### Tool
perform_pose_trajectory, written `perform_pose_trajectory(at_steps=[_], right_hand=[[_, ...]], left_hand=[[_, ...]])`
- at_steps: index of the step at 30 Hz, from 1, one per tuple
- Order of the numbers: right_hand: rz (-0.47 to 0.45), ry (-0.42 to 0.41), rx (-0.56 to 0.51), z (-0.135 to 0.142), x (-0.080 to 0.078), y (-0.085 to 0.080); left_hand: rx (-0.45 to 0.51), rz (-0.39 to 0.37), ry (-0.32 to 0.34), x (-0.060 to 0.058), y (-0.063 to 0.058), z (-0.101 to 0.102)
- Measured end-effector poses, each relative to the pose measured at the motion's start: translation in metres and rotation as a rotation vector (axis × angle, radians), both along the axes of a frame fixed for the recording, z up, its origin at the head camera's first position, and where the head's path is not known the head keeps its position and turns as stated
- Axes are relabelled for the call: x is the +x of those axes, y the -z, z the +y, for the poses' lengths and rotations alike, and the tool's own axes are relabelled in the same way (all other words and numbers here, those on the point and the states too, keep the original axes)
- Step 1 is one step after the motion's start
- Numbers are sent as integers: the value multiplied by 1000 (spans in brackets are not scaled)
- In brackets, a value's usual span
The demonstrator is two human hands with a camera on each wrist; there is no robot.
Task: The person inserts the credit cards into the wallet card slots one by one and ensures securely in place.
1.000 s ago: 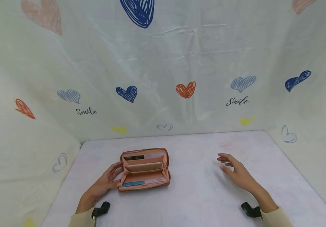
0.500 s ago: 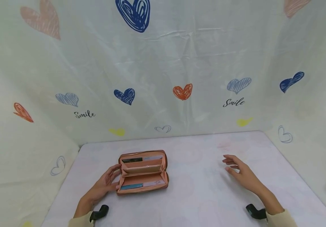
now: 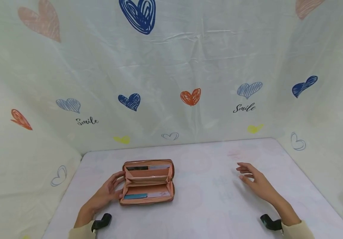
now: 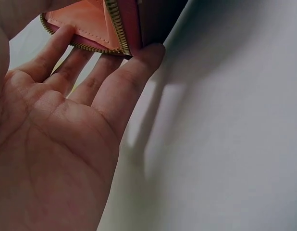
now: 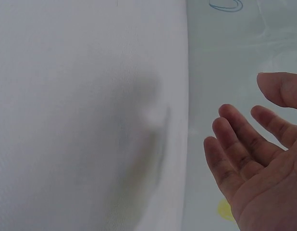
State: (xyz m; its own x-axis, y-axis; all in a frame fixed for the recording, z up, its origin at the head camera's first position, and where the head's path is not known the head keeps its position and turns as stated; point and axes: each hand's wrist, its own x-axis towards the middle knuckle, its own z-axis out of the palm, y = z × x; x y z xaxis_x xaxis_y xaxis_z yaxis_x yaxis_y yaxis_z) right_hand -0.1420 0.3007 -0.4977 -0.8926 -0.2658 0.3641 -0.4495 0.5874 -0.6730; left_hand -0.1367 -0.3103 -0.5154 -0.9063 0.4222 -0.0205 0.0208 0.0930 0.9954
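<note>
A pink zip-around wallet (image 3: 148, 190) lies spread open at the left of the table in the head view. A black card (image 3: 137, 168) shows in its far side, and a blue card (image 3: 135, 196) in its near side. My left hand (image 3: 107, 191) holds the wallet by its left end, thumb near the front corner and fingers at the back one. In the left wrist view, fingers curl against the brass zipper edge (image 4: 117, 26). Off to the right, my right hand (image 3: 256, 181) hovers over the table with relaxed, slightly bent fingers and nothing in it.
A white table (image 3: 201, 205) spreads under both hands. Behind and beside it hangs a pale curtain (image 3: 159, 122) printed with hearts and the word Smile. Black wrist cameras (image 3: 102, 221) sit at both sleeves.
My right hand has drifted a little to the right, away from the wallet. My left hand keeps its place on the wallet's left end. The head view has shifted slightly.
</note>
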Motion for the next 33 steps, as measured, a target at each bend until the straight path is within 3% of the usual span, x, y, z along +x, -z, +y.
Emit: perform_pose_trajectory(at_steps=[7, 15, 27, 30, 33], right_hand=[[-30, 45, 36, 9, -3, 0], [-50, 77, 59, 25, -7, -1], [-28, 101, 104, 45, -8, 1], [-26, 118, 139, 46, -9, 3], [-38, 126, 164, 47, -8, 4]], left_hand=[[7, 40, -22, -1, -5, -13], [31, 86, -13, 1, -3, -21], [36, 35, -28, 6, -12, -24], [-2, 63, -100, 8, -13, -22], [-76, 123, -274, 10, -13, -19]])
